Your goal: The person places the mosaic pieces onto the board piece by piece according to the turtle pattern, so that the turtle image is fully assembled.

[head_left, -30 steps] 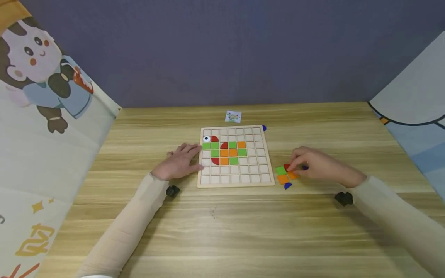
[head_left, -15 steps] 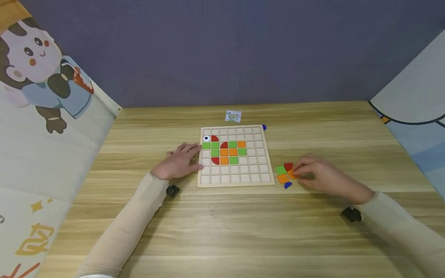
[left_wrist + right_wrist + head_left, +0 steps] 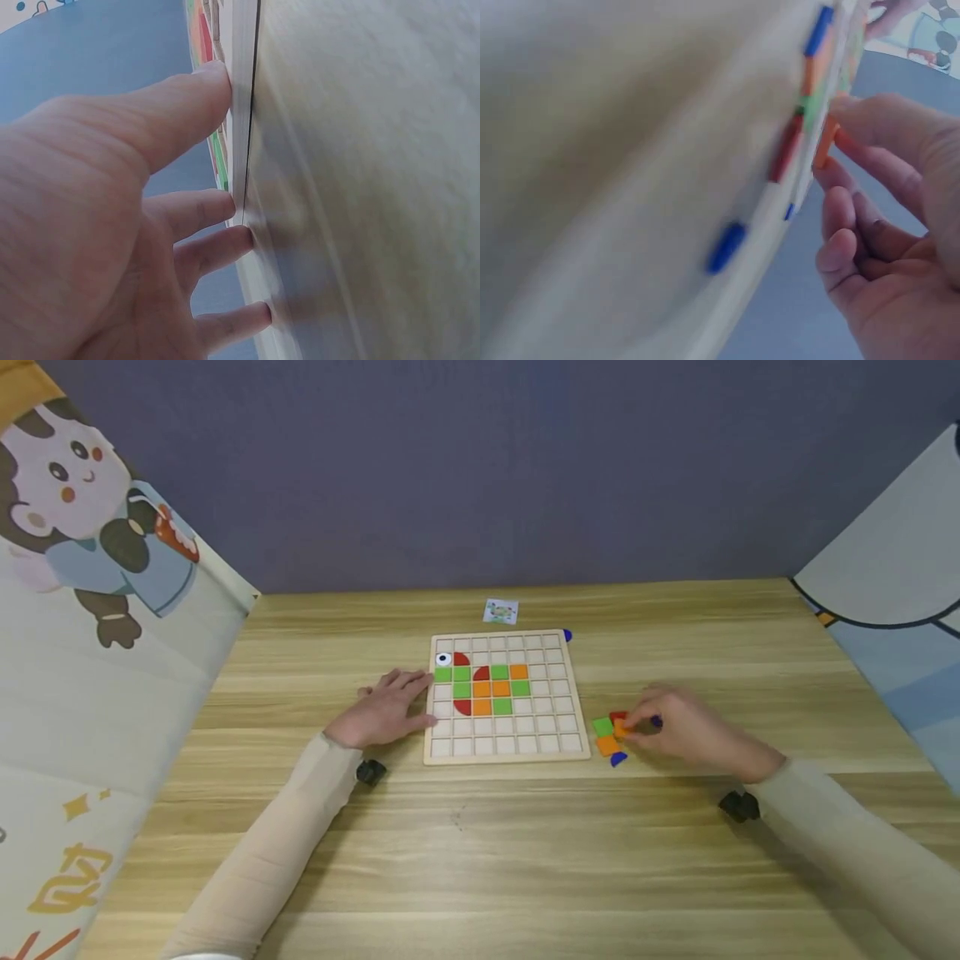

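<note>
A wooden grid board (image 3: 506, 754) lies mid-table, with green, orange and red tiles and a white eye tile (image 3: 443, 658) set in its cells. My left hand (image 3: 381, 708) rests at the board's left edge, fingers spread and fairly straight; the left wrist view shows thumb and fingertips touching the rim (image 3: 241, 97). To the right of the board, my right hand (image 3: 678, 727) pinches an orange square tile (image 3: 826, 142) between thumb and fingers, lifted off the table. Below and beside it lie a green tile (image 3: 603, 727), another orange tile (image 3: 608, 746) and a partly covered red tile (image 3: 617, 716).
A blue half-round piece (image 3: 618, 760) lies in front of the loose tiles, and another blue piece (image 3: 657, 721) is partly behind the right hand. One more blue piece (image 3: 567, 635) touches the board's far right corner. A small picture card (image 3: 501, 611) lies behind the board.
My right hand drew back slightly to the right, then returned left, and now has the orange tile lifted between its fingers. The left hand has stayed at the board's edge.
</note>
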`<action>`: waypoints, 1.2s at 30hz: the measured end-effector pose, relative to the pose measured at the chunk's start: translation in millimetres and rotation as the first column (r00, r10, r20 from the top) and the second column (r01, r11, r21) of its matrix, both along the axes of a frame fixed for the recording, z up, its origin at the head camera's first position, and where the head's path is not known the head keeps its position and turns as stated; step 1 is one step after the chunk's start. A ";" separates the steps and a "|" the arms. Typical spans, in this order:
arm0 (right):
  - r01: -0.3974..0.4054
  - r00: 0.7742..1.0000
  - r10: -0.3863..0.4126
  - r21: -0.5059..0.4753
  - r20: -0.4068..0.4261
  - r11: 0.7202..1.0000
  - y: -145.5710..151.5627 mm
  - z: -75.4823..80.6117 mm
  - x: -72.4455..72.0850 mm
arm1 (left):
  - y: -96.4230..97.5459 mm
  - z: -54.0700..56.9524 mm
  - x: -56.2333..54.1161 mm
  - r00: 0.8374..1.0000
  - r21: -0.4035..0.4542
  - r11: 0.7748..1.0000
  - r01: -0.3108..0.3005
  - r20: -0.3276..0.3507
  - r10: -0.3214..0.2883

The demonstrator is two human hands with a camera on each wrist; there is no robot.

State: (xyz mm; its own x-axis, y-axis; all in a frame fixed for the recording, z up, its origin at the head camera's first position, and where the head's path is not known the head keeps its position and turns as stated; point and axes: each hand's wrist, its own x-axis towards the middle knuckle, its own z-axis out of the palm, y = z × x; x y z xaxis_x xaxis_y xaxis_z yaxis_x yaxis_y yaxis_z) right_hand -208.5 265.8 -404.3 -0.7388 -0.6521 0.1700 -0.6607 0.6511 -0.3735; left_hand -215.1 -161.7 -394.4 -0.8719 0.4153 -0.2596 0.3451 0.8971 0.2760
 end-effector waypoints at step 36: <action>-0.155 0.977 0.149 0.029 0.155 0.987 -87.1 21.8 -42.3 | 0.3 2.5 -0.7 0.999 -0.027 0.999 -0.023 0.028 0.024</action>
